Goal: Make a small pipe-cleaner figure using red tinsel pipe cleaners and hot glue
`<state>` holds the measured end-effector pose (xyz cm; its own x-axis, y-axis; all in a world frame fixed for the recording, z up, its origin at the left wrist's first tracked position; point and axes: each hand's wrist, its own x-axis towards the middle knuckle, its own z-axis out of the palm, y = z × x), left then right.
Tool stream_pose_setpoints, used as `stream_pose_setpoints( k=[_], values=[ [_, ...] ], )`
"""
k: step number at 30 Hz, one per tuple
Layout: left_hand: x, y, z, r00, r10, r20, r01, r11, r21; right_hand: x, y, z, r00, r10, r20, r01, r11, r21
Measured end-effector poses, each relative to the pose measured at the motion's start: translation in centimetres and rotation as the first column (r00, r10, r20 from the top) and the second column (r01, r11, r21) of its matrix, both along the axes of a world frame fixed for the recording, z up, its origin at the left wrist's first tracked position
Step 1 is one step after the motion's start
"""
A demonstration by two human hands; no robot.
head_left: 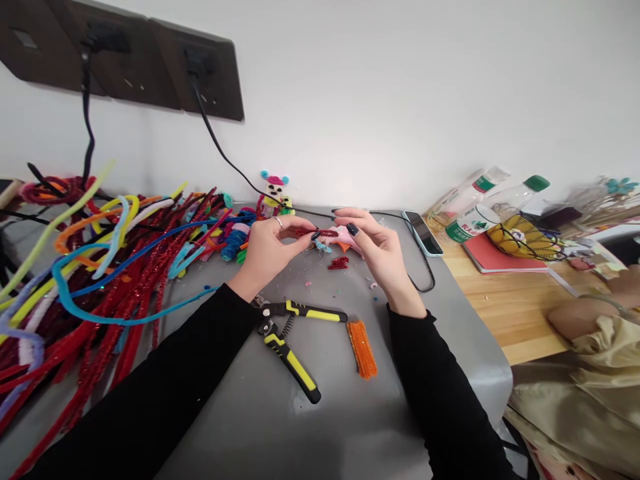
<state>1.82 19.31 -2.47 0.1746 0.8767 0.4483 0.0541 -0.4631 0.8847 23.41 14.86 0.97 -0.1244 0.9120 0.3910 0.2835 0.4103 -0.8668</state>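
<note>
Between its thumb and fingers, my left hand (273, 250) pinches a short dark red tinsel pipe cleaner (327, 233). Close to its right end is my right hand (373, 250), fingers curved and thumb apart from the index finger; nothing shows gripped between them. Partly hidden behind the hands lie a pink piece (346, 235) and a light blue bit (323, 247). Below them a small folded red tinsel piece (339, 263) rests on the grey table. Nearer to me are pliers with black-and-yellow handles (295, 357), spread apart, and a bundle of orange pipe cleaners (363, 350).
Many coloured pipe cleaners (115, 267) cover the left side. Small fuzzy figures (274, 192) stand against the wall. A black cable (225, 155) runs behind my hands, near a phone (423, 233). Bottles (473, 223) and another person's arm (580, 320) are at the right.
</note>
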Motion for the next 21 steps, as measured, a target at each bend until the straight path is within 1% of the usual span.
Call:
stream_pose_setpoints(
  k=[5,10,14,21],
  values=[
    [0.03,-0.15,0.19,1.000,-0.001,-0.005,0.001,1.000,-0.011,-0.11,0.07,0.08,0.999,-0.036,0.026,0.036,0.999,0.005],
    [0.08,-0.21,0.36,1.000,-0.002,0.001,0.002,1.000,-0.006,-0.24,-0.06,0.20,0.999,-0.006,-0.040,0.004,0.999,-0.036],
    [0.05,-0.31,0.58,1.000,-0.012,-0.003,0.012,1.000,-0.014,-0.45,-0.21,0.37,0.998,-0.017,-0.060,0.012,0.997,-0.080],
    [0.09,-0.25,0.45,1.000,-0.007,0.004,0.007,1.000,-0.010,-0.53,-0.08,0.30,0.996,-0.050,-0.078,0.046,0.998,-0.052]
  ],
)
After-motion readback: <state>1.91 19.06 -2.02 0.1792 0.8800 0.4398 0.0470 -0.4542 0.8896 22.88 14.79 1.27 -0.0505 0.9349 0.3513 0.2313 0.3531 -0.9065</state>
